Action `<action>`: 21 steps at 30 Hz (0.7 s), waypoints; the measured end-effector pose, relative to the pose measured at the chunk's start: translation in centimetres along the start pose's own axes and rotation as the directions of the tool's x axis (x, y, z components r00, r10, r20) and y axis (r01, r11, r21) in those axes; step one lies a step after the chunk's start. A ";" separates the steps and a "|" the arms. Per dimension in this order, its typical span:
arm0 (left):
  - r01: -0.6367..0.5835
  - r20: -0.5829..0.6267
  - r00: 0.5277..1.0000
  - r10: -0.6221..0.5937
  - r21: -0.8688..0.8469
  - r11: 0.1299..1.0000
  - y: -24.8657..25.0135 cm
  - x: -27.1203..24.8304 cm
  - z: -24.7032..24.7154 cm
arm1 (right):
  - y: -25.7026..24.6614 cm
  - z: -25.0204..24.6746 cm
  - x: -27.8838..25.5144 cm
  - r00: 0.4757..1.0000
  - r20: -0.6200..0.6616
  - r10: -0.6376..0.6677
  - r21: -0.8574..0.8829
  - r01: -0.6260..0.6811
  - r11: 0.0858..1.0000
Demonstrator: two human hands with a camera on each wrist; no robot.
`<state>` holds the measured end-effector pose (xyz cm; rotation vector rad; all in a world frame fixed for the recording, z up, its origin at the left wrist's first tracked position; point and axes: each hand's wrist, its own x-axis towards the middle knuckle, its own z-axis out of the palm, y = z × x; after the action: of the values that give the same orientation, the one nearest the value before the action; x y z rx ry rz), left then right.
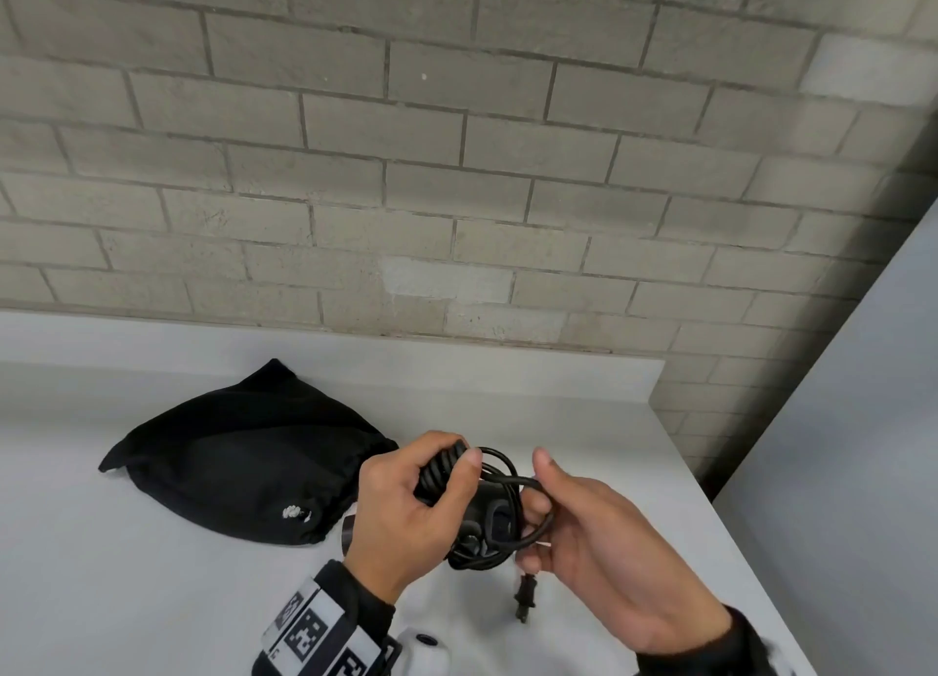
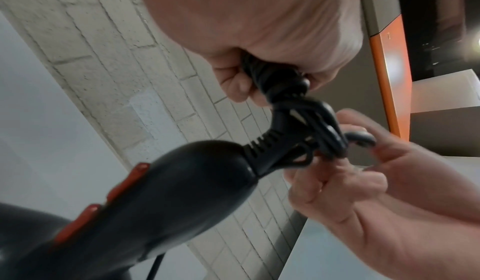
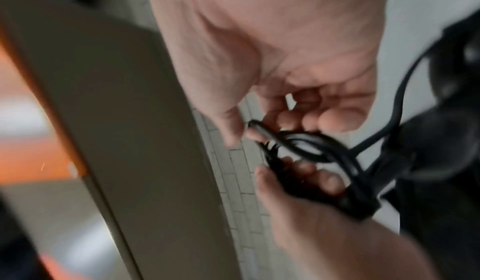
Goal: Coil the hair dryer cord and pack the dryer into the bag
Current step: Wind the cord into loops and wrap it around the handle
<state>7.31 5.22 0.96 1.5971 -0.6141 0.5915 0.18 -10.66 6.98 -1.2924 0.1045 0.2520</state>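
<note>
Above the white countertop (image 1: 583,421), near its front edge, the left hand (image 1: 406,518) is gripping a tight bundle of coiled black cord (image 1: 440,467), fingers and thumb curled round the wraps. From the left wrist view the same bundle (image 2: 275,78) is sitting in the closed fist, and just below it the ribbed strain relief (image 2: 270,146) is leading into the black hair dryer (image 2: 166,198) handle, which is carrying red-orange switches (image 2: 101,202) along one side. The dryer is hanging under the hands, mostly hidden in the head view, with only a dark end of it (image 1: 349,528) poking out to the left of the left wrist. The right hand (image 1: 599,538) is holding a loose loop of the cord (image 1: 528,503), its fingers curling round the strand while the thumb is pointing up, apart from the cord. In the blurred right wrist view the fingertips (image 3: 233,128) are pinching the cord loop (image 3: 298,146). The two-prong plug (image 1: 524,597) is dangling below the right hand, just over the counter. The black drawstring bag (image 1: 243,452) is lying on the countertop to the left of the hands, near them but not touching, its white cord knot (image 1: 293,512) facing the person. Behind the counter a grey brick wall (image 1: 457,168) is rising.
</note>
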 end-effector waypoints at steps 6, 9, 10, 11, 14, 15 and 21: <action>0.058 0.008 0.998 -0.058 -0.015 0.998 0.0 0.4 -0.1 | 1.6 0.0 -0.7 0.943 -0.058 -0.327 -0.355 0.287 0.890; 0.072 0.048 0.996 -0.070 -0.036 0.997 0.1 0.4 0.0 | 1.6 0.2 -0.9 0.943 -0.071 -0.326 -0.383 0.276 0.881; 0.062 0.059 0.996 -0.060 -0.029 0.998 0.1 0.4 0.0 | 1.5 0.3 -1.0 0.944 -0.077 -0.321 -0.394 0.267 0.879; 0.049 0.069 0.996 -0.048 -0.019 0.999 0.0 0.3 0.1 | 1.1 0.3 -1.0 0.948 -0.099 -0.301 -0.383 0.243 0.891; -0.030 0.114 0.993 0.026 0.033 0.999 0.0 0.1 0.3 | -0.3 -0.5 -1.1 0.984 -0.155 -0.091 -0.090 0.078 0.993; -0.057 0.128 0.991 0.051 0.046 0.997 0.1 0.1 0.3 | -0.9 -0.6 -1.1 0.992 -0.126 0.021 0.109 -0.007 0.994; -0.016 0.025 1.000 0.015 0.052 0.999 -0.1 0.6 0.3 | -0.4 -0.8 -1.3 0.971 0.029 -0.236 0.279 0.219 0.935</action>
<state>7.83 4.96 1.23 1.6519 -0.6347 0.6038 -0.89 -11.69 7.44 -1.0083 -0.0630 0.0746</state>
